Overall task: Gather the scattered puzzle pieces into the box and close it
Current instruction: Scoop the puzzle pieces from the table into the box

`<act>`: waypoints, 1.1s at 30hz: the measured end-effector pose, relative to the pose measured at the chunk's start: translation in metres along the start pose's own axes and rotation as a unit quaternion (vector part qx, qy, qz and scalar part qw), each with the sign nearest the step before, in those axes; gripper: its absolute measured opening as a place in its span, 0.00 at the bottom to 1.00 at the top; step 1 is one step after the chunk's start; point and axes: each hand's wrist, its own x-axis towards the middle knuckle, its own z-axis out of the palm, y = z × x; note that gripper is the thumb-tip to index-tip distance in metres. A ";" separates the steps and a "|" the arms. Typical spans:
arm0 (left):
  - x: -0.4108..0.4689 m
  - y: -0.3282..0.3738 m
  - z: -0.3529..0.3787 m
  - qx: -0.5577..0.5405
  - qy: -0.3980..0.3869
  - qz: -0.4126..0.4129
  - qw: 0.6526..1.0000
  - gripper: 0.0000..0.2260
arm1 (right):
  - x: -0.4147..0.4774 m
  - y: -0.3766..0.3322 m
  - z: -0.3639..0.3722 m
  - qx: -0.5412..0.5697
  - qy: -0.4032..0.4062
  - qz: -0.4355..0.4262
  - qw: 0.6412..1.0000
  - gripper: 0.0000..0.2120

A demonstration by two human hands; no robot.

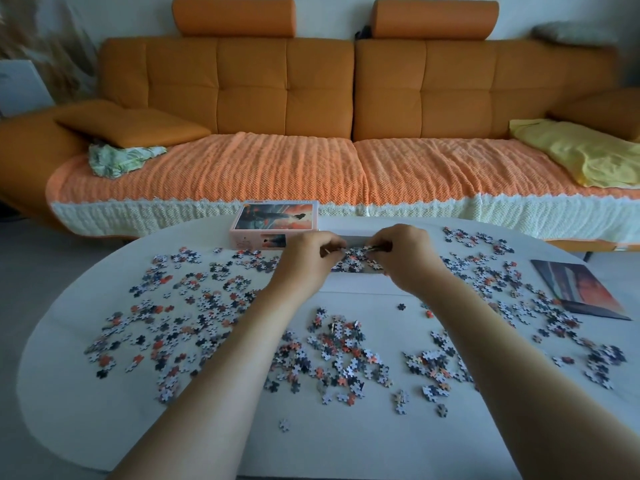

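Pieces (pixel 332 355): light, thin card lying flat, fiddly to pinch singly; likely best heaped and scooped from the heap's edges (they scatter easily).
Where: strewn all over the table (pixel 346 445).
Box (pixel 353 285): open between the hands, with a shallow layer of pieces inside.
Lid (pixel 273 221): off, face up, just beside the box.
Left hand (pixel 308 259): fingers curled, apparently pinching pieces over the box.
Right hand (pixel 405 258): likewise.

No lettering, number or brand is legible anywhere. The pink cardboard box (pixel 276 224) at the far side of the table has small marks beside the picture on its near side, too blurred to read. The flat orange-and-grey printed sheet (pixel 580 289) shows only colour.
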 end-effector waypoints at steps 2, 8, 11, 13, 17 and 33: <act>0.007 -0.005 0.011 0.026 -0.006 0.019 0.999 0.09 | 0.006 0.005 0.006 -0.022 0.021 -0.012 0.999 0.07; 0.012 -0.020 0.028 0.095 -0.025 0.037 0.995 0.11 | 0.014 0.018 0.021 -0.042 0.005 -0.041 0.998 0.15; 0.008 -0.019 0.026 0.108 -0.022 0.047 0.993 0.09 | 0.014 0.019 0.020 -0.051 0.029 -0.034 0.998 0.08; 0.005 -0.018 0.023 0.145 -0.037 0.069 0.986 0.09 | 0.009 0.016 0.019 -0.065 -0.009 -0.041 0.997 0.08; -0.007 -0.017 0.018 0.182 -0.094 0.084 0.975 0.12 | -0.002 0.014 0.019 -0.067 -0.092 -0.048 0.992 0.11; -0.086 -0.001 -0.021 0.180 -0.271 0.000 0.946 0.26 | -0.072 -0.014 0.022 -0.134 -0.277 -0.128 0.943 0.23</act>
